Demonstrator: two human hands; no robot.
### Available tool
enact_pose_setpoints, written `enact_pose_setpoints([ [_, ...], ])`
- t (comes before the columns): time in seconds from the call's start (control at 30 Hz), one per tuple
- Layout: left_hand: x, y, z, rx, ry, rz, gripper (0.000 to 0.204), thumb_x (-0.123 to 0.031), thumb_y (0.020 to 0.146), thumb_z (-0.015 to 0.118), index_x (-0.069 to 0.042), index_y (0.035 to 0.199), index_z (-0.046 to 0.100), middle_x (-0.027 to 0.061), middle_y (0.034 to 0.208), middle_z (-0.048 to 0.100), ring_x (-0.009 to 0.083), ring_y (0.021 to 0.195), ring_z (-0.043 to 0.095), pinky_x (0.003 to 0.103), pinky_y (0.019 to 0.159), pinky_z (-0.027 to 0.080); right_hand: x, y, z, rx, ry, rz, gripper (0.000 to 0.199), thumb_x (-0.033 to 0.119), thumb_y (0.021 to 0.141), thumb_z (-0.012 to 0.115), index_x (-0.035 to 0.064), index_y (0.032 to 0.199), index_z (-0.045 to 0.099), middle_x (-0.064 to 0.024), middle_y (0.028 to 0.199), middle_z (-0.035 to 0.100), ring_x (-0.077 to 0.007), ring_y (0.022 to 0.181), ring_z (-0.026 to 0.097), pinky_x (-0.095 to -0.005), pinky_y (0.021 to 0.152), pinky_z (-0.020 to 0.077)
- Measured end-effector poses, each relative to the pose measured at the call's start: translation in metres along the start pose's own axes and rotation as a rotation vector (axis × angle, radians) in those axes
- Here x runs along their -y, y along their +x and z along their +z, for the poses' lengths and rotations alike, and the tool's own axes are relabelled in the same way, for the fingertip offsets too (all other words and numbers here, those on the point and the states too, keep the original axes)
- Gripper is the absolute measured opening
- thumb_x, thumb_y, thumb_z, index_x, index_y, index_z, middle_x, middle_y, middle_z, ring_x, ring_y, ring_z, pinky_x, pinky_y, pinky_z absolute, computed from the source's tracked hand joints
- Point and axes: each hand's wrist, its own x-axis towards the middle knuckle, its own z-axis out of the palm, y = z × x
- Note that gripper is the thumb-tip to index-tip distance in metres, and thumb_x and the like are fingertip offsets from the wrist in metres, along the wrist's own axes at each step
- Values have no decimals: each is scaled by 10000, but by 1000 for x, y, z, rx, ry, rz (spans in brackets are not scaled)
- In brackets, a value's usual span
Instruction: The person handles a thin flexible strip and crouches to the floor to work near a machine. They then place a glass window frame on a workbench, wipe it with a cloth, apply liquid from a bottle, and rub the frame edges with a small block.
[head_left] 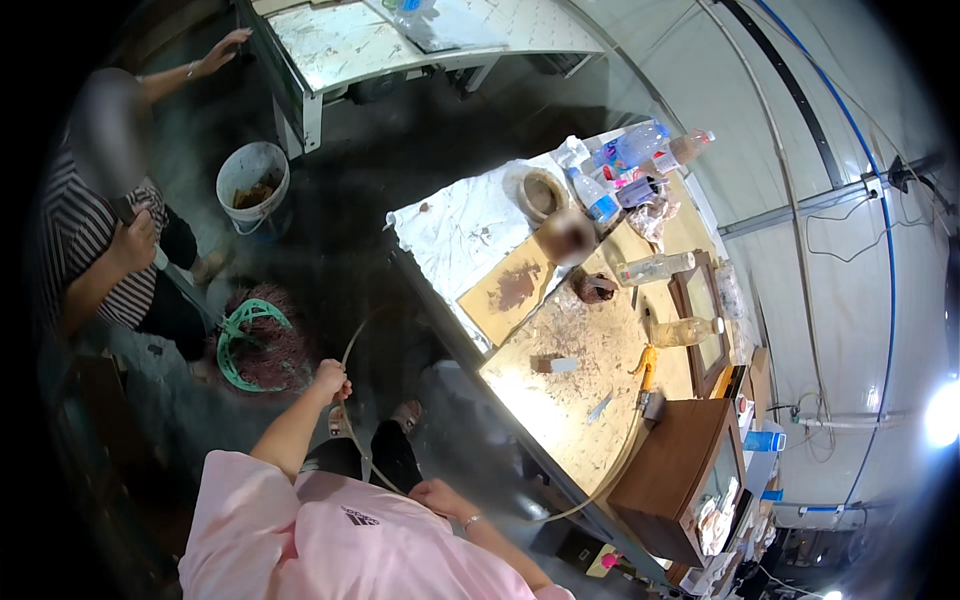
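Observation:
My left hand (333,381) is closed around a thin yellowish hose (366,458), whose loose end curves up past my fist. Lower down, by my waist, my right hand (442,498) is closed on the same hose, its fingers partly hidden. From there the hose runs right and bends up along the table's near edge toward an orange-yellow air gun (646,368), which lies on the work table (540,400). Flat metal scraper blades (563,365) and a dark stained pot (596,289) lie on the tabletop.
Plastic bottles (636,146), a tape roll (541,193) and a brown wooden box (672,480) crowd the table. At left, another person (115,230) grips a green broom (245,345) over reddish sweepings. Behind it stands a white bucket (252,188); another table (330,45) is farther back.

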Motion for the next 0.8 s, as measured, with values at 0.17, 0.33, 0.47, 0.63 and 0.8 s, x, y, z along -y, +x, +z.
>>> enact_pose_setpoints([
  [0.17, 28, 10, -14, -28, -129, -1, 124, -107, 939, 396, -74, 975, 509, 86, 650, 544, 146, 441, 437, 315, 352, 330, -17, 58, -21, -15, 11, 86, 191, 168, 884, 574, 28, 930, 695, -14, 679, 609, -113, 577, 565, -282, 531, 457],
  [0.33, 40, 1, -11, -72, -235, 22, 178, -80, 940, 399, -86, 1055, 535, 57, 659, 540, 127, 451, 432, 306, 372, 339, -6, 147, -62, -115, 151, 43, 185, 177, 898, 578, 18, 906, 672, -19, 674, 605, -101, 562, 557, -247, 495, 441],
  [0.47, 92, 21, -6, -73, -316, -105, 201, -86, 940, 401, -68, 1094, 529, 27, 655, 531, 112, 455, 430, 277, 393, 348, -6, 233, -100, -73, 493, 134, 148, 179, 902, 581, 46, 958, 614, -26, 682, 587, -97, 554, 549, -230, 474, 429],
  [0.63, 173, 51, 1, -127, -375, -119, 175, -195, 999, 426, -92, 1070, 547, 8, 624, 507, 95, 438, 402, 260, 385, 312, -5, 316, -126, -294, 570, 147, 169, 200, 904, 571, 49, 979, 588, -44, 725, 592, -141, 585, 573, -265, 493, 463],
  [0.8, 212, 64, 7, -145, -382, -132, 162, -230, 1002, 458, -115, 1011, 572, -22, 586, 468, 76, 435, 381, 243, 394, 295, -60, 388, -171, -553, 695, 130, 271, 290, 918, 579, 46, 1036, 584, -77, 817, 599, -187, 649, 592, -300, 546, 497],
])
